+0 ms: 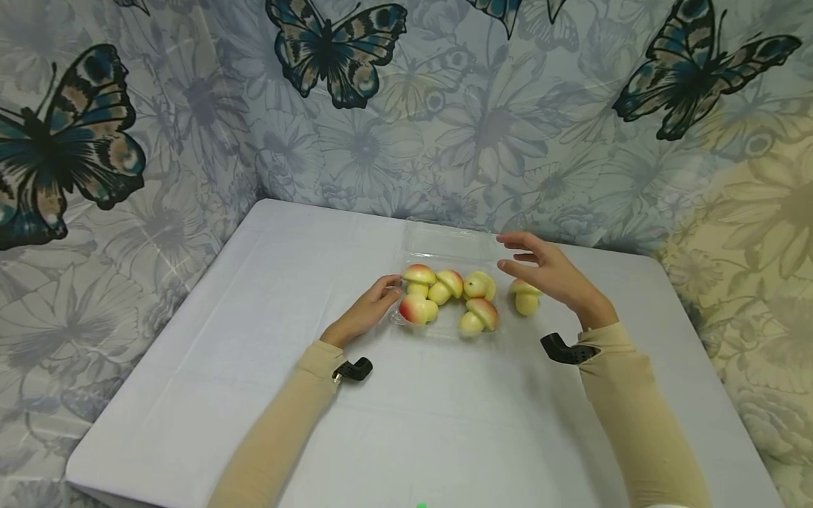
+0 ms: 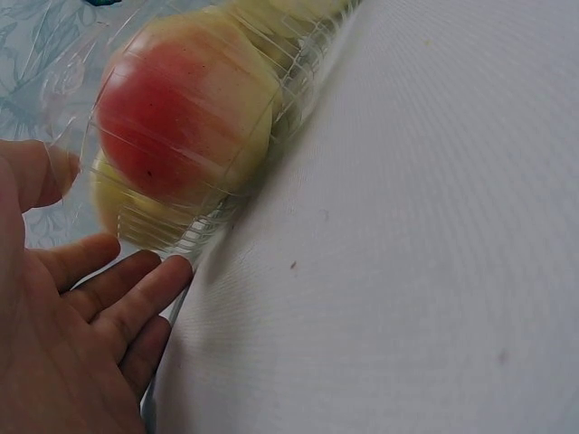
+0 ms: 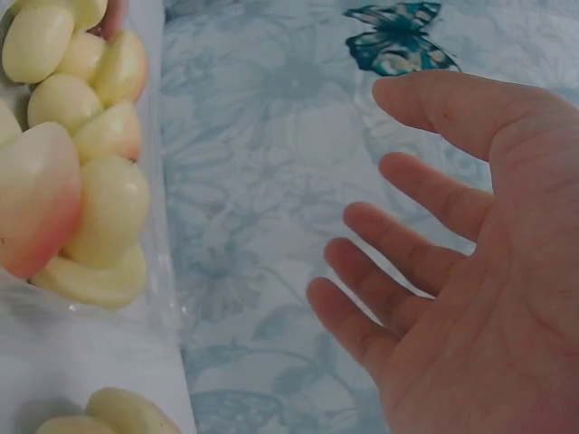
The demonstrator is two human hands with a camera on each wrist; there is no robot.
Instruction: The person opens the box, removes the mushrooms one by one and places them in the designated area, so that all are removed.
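Note:
A clear plastic clamshell container [image 1: 444, 331] lies on the table, its lid [image 1: 452, 241] folded back toward the wall. Several artificial mushrooms [image 1: 449, 282] with yellow stems and red-and-yellow caps fill it. My left hand [image 1: 365, 310] touches the container's left side with fairly straight fingers; in the left wrist view its thumb is near the rim, close to a red-capped mushroom [image 2: 185, 108]. Outside the container, to its right, one more mushroom [image 1: 526, 302] stands on the cloth. Above and beyond that one hovers my right hand [image 1: 552, 271], fingers spread, holding nothing.
A white cloth covers the table [image 1: 209, 367]. Behind and beside it hang walls of floral fabric [image 1: 394, 141] with butterfly prints, the back one close behind the container's lid. Black wrist mounts [image 1: 565, 349] sit on both forearms.

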